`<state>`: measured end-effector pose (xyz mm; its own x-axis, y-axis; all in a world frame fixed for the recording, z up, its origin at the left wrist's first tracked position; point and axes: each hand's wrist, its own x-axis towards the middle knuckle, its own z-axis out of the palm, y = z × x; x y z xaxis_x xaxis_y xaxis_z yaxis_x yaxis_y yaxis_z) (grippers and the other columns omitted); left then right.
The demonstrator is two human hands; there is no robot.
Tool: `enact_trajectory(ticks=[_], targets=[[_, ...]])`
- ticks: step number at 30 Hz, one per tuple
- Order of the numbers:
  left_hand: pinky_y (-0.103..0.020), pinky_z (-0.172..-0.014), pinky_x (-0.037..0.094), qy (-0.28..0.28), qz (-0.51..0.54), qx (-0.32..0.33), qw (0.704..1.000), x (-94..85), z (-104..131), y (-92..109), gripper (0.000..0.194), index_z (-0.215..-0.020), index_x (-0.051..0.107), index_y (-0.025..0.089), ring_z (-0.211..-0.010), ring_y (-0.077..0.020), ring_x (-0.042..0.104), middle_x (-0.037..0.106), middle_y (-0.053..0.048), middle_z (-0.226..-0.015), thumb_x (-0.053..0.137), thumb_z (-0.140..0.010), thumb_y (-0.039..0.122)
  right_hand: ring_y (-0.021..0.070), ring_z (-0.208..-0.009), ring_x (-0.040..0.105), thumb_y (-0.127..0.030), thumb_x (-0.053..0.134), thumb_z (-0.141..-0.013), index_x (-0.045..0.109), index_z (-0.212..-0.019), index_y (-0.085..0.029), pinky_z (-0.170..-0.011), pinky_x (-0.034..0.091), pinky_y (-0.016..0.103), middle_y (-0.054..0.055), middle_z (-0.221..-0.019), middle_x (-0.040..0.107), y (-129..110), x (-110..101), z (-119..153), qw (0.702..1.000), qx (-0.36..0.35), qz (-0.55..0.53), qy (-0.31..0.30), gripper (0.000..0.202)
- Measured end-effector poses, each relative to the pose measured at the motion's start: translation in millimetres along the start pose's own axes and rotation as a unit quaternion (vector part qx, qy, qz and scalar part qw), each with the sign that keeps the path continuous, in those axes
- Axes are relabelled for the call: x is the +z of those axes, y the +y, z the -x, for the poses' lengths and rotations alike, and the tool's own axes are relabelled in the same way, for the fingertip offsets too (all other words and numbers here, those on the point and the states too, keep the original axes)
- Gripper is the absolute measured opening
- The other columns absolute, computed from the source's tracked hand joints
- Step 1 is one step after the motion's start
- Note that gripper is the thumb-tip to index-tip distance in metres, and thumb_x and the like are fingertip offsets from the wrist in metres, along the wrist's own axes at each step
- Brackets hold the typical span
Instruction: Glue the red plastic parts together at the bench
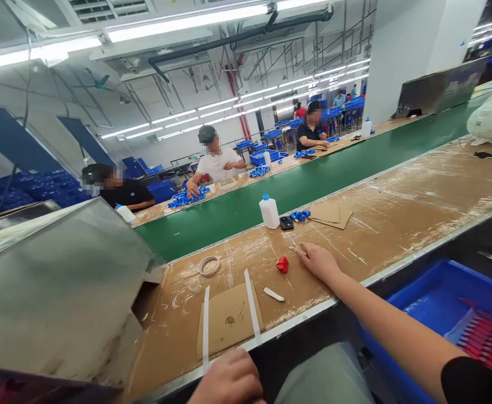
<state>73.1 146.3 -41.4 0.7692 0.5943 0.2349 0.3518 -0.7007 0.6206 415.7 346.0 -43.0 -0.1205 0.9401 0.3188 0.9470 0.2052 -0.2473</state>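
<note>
My right hand [318,261] rests on the brown work surface, its fingertips closed on a few thin pale sticks [297,248]. To its left lie a small red plastic part [283,265] and a white-handled tool [274,294], perhaps a knife. At the bottom edge, my left hand [231,379] is curled, and whatever its fingers may hold is hidden. Just beyond it is a cardboard sheet [229,314] crossed by two white tape strips, a left strip [206,325] and a right strip [253,306]. A roll of tape [209,266] lies farther back.
A white bottle [269,212], black object [286,223], blue parts [300,216] and cardboard pieces [332,214] line the green conveyor belt [229,210]. A metal housing [60,286] stands left. A blue bin [414,292] with red parts is at right. Several people sit across the belt.
</note>
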Motion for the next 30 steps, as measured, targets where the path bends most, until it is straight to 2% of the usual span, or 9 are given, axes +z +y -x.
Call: enact_trajectory(ticks=[2,4,7,9,11,14,19,24,30], targets=[[-0.04,-0.073,0.046,0.057,-0.149,0.001,0.987,-32.0,5,-13,0.018,-0.091,0.064,0.025,-0.082,-0.0242,0.061,0.069,-0.009,-0.085,0.053,-0.1,0.036,0.0307,-0.125,0.061,-0.045,0.038,-0.105,0.06,-0.136,-0.014,-0.102,0.05,0.042,0.014,-0.138,0.063,1,0,-1,1.0,0.011,-0.013,-0.002,0.05],[-0.036,-0.077,0.046,0.147,-0.218,-0.061,0.963,-64.4,13,-34,0.016,-0.09,0.063,0.023,-0.085,-0.0215,0.061,0.068,-0.006,-0.087,0.053,-0.101,0.03,0.0321,-0.125,0.062,-0.047,0.037,-0.105,0.059,-0.137,-0.013,-0.102,0.05,0.044,0.014,-0.138,0.063,2,1,-3,1.0,0.021,-0.022,-0.007,0.051],[-0.038,-0.089,0.048,0.348,-0.238,-0.219,0.88,-97.4,27,-82,0.023,-0.095,0.064,0.022,-0.097,-0.0242,0.062,0.067,-0.007,-0.1,0.056,-0.099,0.043,0.0322,-0.117,0.065,-0.05,0.035,-0.104,0.058,-0.136,-0.015,-0.097,0.051,0.045,0.015,-0.133,0.065,7,5,-6,0.998,0.045,-0.043,-0.004,0.052],[-0.043,-0.097,0.048,0.409,-0.212,-0.317,0.829,-105.7,36,-118,0.043,-0.116,0.063,0.019,-0.109,-0.0287,0.061,0.065,-0.012,-0.12,0.064,-0.091,0.054,0.0311,-0.11,0.066,-0.052,0.036,-0.103,0.058,-0.134,-0.016,-0.093,0.051,0.043,0.014,-0.127,0.066,10,7,-5,0.996,0.061,-0.067,0.012,0.052],[-0.045,-0.099,0.049,0.399,-0.169,-0.369,0.823,-107.4,41,-149,0.062,-0.129,0.059,0.017,-0.111,-0.0305,0.062,0.063,-0.014,-0.13,0.07,-0.083,0.057,0.0298,-0.105,0.065,-0.054,0.038,-0.101,0.06,-0.131,-0.017,-0.09,0.051,0.042,0.015,-0.12,0.066,12,5,-4,0.993,0.066,-0.089,0.043,0.052],[-0.041,-0.088,0.053,0.354,-0.109,-0.37,0.852,-108.7,38,-175,0.048,-0.114,0.069,0.018,-0.096,-0.0277,0.069,0.073,-0.009,-0.111,0.069,-0.082,0.054,0.0297,-0.107,0.062,-0.057,0.043,-0.098,0.063,-0.126,-0.016,-0.096,0.048,0.044,0.016,-0.118,0.064,5,-8,-13,0.988,0.036,-0.111,0.102,0.053],[-0.035,-0.081,0.052,0.376,-0.035,-0.311,0.872,-111.4,15,-184,0.051,-0.115,0.069,0.02,-0.085,-0.022,0.067,0.075,-0.006,-0.104,0.066,-0.086,0.061,0.0324,-0.119,0.056,-0.056,0.064,-0.085,0.055,-0.135,-0.014,-0.109,0.042,0.049,0.019,-0.135,0.058,-31,-24,-96,0.948,0.074,-0.268,0.152,0.066],[-0.031,-0.073,0.049,0.376,-0.025,-0.206,0.903,-99.7,5,-191,0.048,-0.125,0.067,0.022,-0.075,-0.0168,0.059,0.071,-0.004,-0.106,0.065,-0.091,0.056,0.0331,-0.129,0.054,-0.044,0.086,-0.066,0.036,-0.148,-0.011,-0.112,0.043,0.049,0.023,-0.145,0.051,-56,16,-192,0.928,0.142,-0.329,0.105,0.102],[-0.032,-0.077,0.049,0.328,-0.037,-0.168,0.929,-95.6,10,-206,0.045,-0.13,0.065,0.027,-0.08,-0.0179,0.06,0.071,-0.004,-0.112,0.064,-0.093,0.053,0.0265,-0.116,0.064,-0.036,0.086,-0.064,0.055,-0.116,-0.015,-0.105,0.051,0.045,0.015,-0.126,0.067,-71,51,-211,0.883,0.159,-0.433,0.084,0.064]])
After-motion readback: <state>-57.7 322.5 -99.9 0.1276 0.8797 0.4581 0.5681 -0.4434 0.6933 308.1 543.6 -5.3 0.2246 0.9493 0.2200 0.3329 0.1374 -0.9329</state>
